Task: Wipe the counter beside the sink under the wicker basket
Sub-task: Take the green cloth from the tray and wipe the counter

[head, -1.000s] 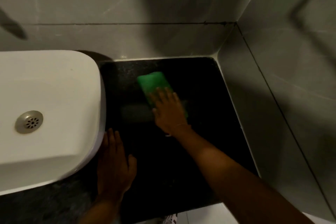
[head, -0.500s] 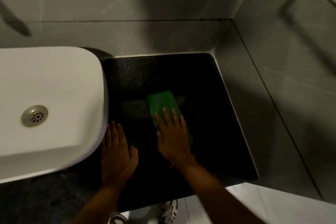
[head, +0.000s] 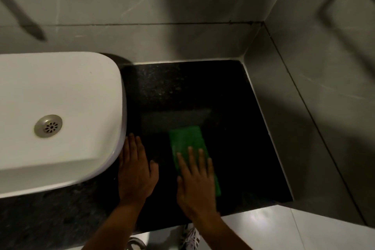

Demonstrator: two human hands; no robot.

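A green cloth (head: 187, 140) lies flat on the black speckled counter (head: 182, 91) to the right of the white sink (head: 60, 111). My right hand (head: 195, 182) presses palm down on the cloth's near half, fingers spread, covering that part. My left hand (head: 136, 170) rests flat on the counter beside the sink's rim, holding nothing. A faint wet streak shows on the counter just beyond the cloth. No wicker basket is in view.
Grey tiled walls close the counter at the back and right (head: 294, 107). The sink has a metal drain (head: 48, 126). The counter's front edge runs close to my wrists, with a pale floor (head: 263, 227) and a shoe (head: 190, 237) below.
My right hand has dragged the green cloth from the back of the counter toward the front edge. The left hand has stayed flat by the sink.
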